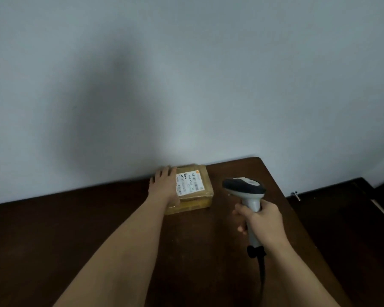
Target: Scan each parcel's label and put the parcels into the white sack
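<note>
a flat tan cardboard parcel (194,189), wrapped in glossy tape, lies on the dark brown wooden surface (98,222) hard against the pale wall (186,74) at its far edge, around 12 o'clock from the person. a white printed label (187,183) faces up on its top; the print is too small to read. the left hand (164,185) lies flat on the parcel's 9 o'clock side, fingers straight and reaching over the far edge toward the wall, thumb down the near face. at 3 o'clock from the parcel, apart from it, the right hand (261,219) grips the pale grey handle of a barcode scanner (245,191), fingers curled round it, the dark rounded head raised and tipped toward the parcel. a black cable (261,273) trails from the handle's base toward 6 o'clock. the surface has a rounded far corner at 1 o'clock and its right edge runs down toward 5 o'clock; bare wood lies open to 9 o'clock and 6 o'clock of the parcel. beyond the right edge sits dark flooring (353,218).
</note>
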